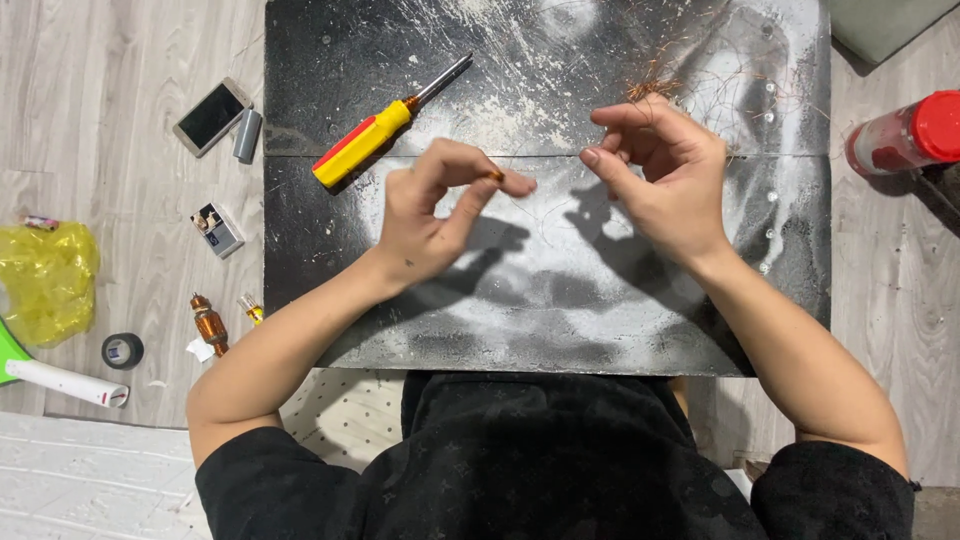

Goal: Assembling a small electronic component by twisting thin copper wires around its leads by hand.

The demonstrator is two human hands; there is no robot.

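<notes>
Left hand (435, 205) pinching small copper bit (496, 175) over black board (300, 120), right hand (655, 175) fingertips pinched on fine wire, loose copper strands (655, 90) already piled behind, screwdriver (385, 125) idle, progress unclear.

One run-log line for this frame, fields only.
left hand: pinching small copper piece | right hand: fingers curled, thin wire hard to see | screwdriver: lying on black board, untouched
</notes>
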